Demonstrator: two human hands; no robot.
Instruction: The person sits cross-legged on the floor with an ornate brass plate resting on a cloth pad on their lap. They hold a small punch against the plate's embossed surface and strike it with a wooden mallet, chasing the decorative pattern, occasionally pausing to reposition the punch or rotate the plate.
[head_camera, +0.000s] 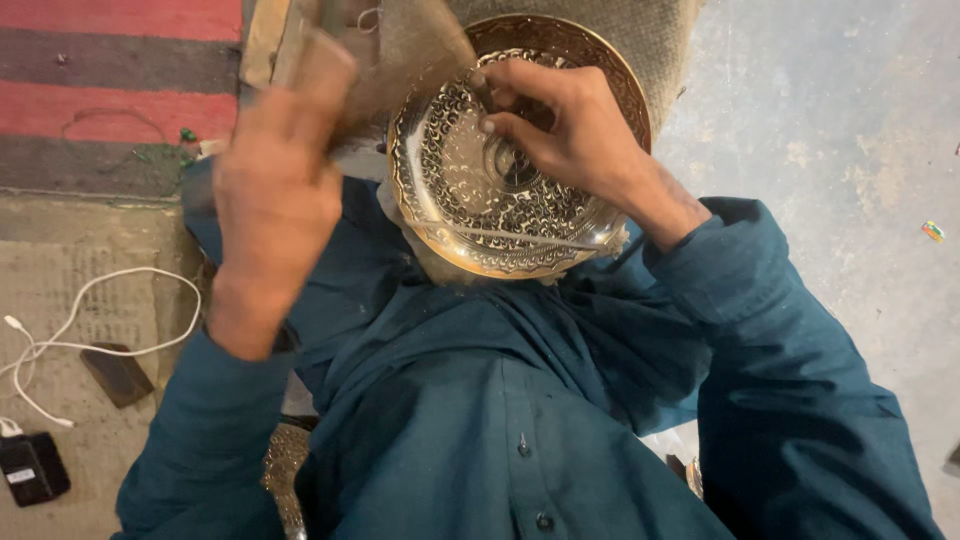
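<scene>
Plainly, the largest thing in view was the person's own dark teal shirt (500, 400), filling the lower frame, with both sleeves reaching up toward the work. Beyond it lay a grey concrete floor (830, 120) on the right and a red and dark striped rug (110, 60) at the upper left.

The work itself was a round engraved brass plate (480, 200), tilted toward the person and resting against the lap, with a coarse sack-like cloth (640, 40) behind its far rim. Its face was covered in dense scrolling pattern around a small central boss.

The left hand (275, 190) was raised and blurred, its grip clenched around a wooden mallet (300, 50), well above the plate. The right hand (570, 125) rested on the plate's upper part, fingers pinched around a thin dark chisel (485, 95) whose tip seemed to meet the metal near the pattern; the tip itself was too small to make out.

To do this step well, the chisel would probably need to stand firm at a steady angle before each blow, with the heel of the right hand braced on the plate so the tip could not skate across finished ornament. Light, even taps would likely suit such fine lines better than hard swings, and the plate would want to sit snugly against the lap.

Smaller things lay at the left: a white cable (90, 310), a dark flat block (118, 375) and a black charger (32, 468).
</scene>
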